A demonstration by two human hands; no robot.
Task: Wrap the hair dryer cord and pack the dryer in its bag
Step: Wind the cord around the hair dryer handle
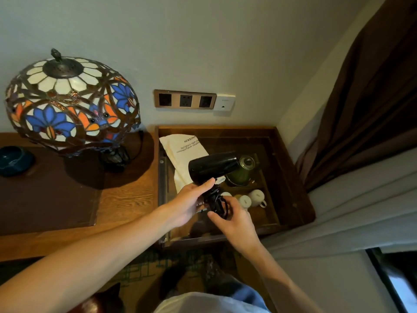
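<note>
The black hair dryer (pixel 213 166) was up in the air over the open drawer (pixel 291 177), barrel pointing right, handle down, and there was the cord (pixel 217 203) wound round that handle! The left hand (pixel 188 203) curled around the handle just under the barrel; the right hand (pixel 232 219) pinched the cord bundle at the bottom. Below lay the white bag (pixel 180 150), a green teapot (pixel 242 171) and white cups (pixel 256 197). A stained-glass lamp (pixel 70 102) stood on the wooden surface (pixel 126 197) to the left.
</note>
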